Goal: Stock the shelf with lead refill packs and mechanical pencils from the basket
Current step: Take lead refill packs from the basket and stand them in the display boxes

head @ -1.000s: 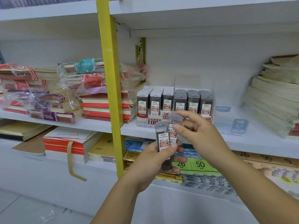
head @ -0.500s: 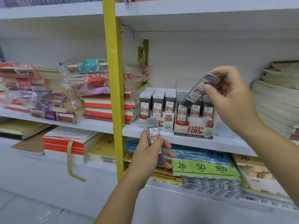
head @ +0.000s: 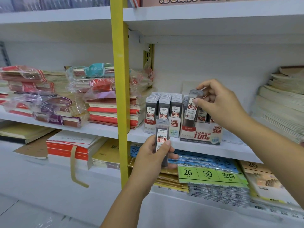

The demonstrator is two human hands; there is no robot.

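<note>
My right hand [head: 218, 102] pinches a clear 0.7 lead refill pack [head: 191, 107] by its top, upright over the front left of the 0.7 display box [head: 201, 134] on the white shelf [head: 105, 130]. My left hand [head: 153, 159] grips another 0.7 refill pack [head: 162, 137] upright, below and in front of the shelf edge. The 0.5 display box [head: 174, 127] stands just left of the 0.7 box, filled with rows of packs. No basket or mechanical pencils are visible.
A yellow upright post [head: 120, 96] splits the shelving. Wrapped notebook stacks [head: 102, 99] lie left of the boxes, and a tall paper stack [head: 283, 106] lies at the right. Loose-leaf packs with a green label [head: 209, 175] fill the shelf below.
My right hand has lowered its pack from a tilted position above the 0.7 box to upright at the box's front left. My left hand has stayed about where it was.
</note>
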